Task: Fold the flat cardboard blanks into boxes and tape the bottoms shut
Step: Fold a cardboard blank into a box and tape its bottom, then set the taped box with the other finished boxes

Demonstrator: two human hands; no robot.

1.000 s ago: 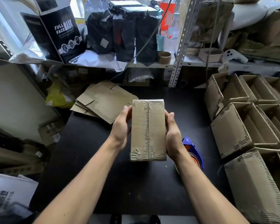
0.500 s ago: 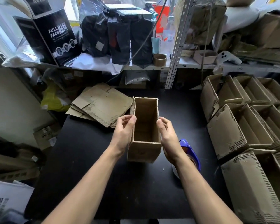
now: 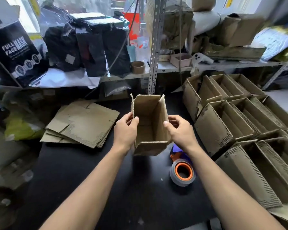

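A box (image 3: 149, 123) was held above the middle of the surface (image 3: 93, 176), open end up, between the hands: the left hand (image 3: 125, 131) on its left wall, the right hand (image 3: 181, 130) on its right wall. Left of the box, a stack of blanks (image 3: 83, 123) lay flat on the surface. Just below the right hand, nearer the person, a tape dispenser (image 3: 182, 170) rested on the surface. To the right stood rows of folded boxes (image 3: 239, 123), touching one another. Behind everything ran a shelf (image 3: 173, 68) carrying bags (image 3: 88, 47) and a tape core (image 3: 138, 67).
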